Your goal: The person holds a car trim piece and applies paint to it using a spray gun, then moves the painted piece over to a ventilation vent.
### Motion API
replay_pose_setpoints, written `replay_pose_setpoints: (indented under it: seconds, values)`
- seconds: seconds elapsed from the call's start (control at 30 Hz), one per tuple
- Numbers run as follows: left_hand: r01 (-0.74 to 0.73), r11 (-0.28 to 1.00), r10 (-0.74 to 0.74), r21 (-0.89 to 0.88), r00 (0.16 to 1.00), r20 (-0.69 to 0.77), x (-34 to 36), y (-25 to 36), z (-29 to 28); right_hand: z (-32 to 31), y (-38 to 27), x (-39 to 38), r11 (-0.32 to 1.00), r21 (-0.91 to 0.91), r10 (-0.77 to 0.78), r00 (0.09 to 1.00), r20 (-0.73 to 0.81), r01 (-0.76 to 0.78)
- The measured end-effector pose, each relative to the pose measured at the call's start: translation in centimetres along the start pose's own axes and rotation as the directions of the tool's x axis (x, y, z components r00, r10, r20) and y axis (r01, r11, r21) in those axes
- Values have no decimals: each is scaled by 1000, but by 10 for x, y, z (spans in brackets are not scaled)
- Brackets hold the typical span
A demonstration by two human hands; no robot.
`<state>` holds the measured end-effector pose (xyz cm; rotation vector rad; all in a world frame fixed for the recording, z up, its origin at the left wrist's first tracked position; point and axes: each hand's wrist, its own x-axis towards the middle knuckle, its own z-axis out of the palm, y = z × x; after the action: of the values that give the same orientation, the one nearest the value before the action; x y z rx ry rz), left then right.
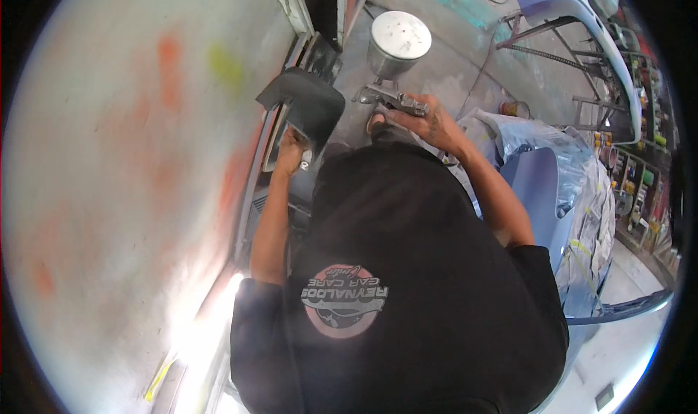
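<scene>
My right hand (425, 123) is closed around the grip of a metal spray gun (396, 100). A round cup with a white, paint-specked lid (400, 36) rises from the gun's body. On the left, my left hand (292, 152) has its fingers curled at the open underside of a dark, rounded shell (309, 105) that looks like a car side-mirror housing. Part of those fingers is hidden by the shell. A small silvery piece (306, 159) shows beside that hand. The gun is to the right of the shell, apart from it.
A pale wall (138, 159) smeared with orange and yellow runs close along my left. To the right, a blue-painted panel (534, 188) stands among crumpled plastic sheeting (592, 217). Another blue part (618, 43) rests on a metal stand (560, 54). Shelves of cans (643, 181) line the far right.
</scene>
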<state>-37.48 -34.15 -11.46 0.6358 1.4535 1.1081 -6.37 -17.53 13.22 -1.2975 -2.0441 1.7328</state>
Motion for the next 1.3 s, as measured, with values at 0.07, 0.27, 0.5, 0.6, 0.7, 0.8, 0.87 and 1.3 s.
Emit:
replay_pose_setpoints:
  seconds: [0.07, 0.27, 0.5, 0.6, 0.7, 0.8, 0.87, 1.3]
  values:
    - [3, 996, -4, -92, 1000, -18, -2, 24, 10, -3, 3, 2, 1000, -3, 2, 1000, 6, -2]
    - [170, 916, -203, -363, 978, -55, 12, 52, 34, 21, 16, 18, 989, -142, -34, 999, 5, 35]
    - [364, 824, -354, -433, 929, 108, 42, 21, 35, 28, 6, 24, 964, -265, -5, 1000, -30, -3]
    - [296, 935, -316, -194, 945, -82, 40, 14, 40, 29, 15, 23, 967, -251, -34, 999, 26, 40]
    - [109, 893, -41, 438, 986, -161, 21, 22, 46, 37, 33, 20, 982, -181, 42, 998, -38, -48]
    - [118, 704, -72, 700, 993, -95, -20, 12, 45, 39, 57, 17, 960, -249, 89, 985, -149, -125]
    - [137, 746, -41, 651, 986, -161, -44, 3, 36, 31, 31, 11, 971, -199, 114, 987, -114, -135]
    - [-62, 416, -151, 907, 979, 136, -157, 31, -112, 37, -2, 11, 927, -368, 104, 993, 60, -75]
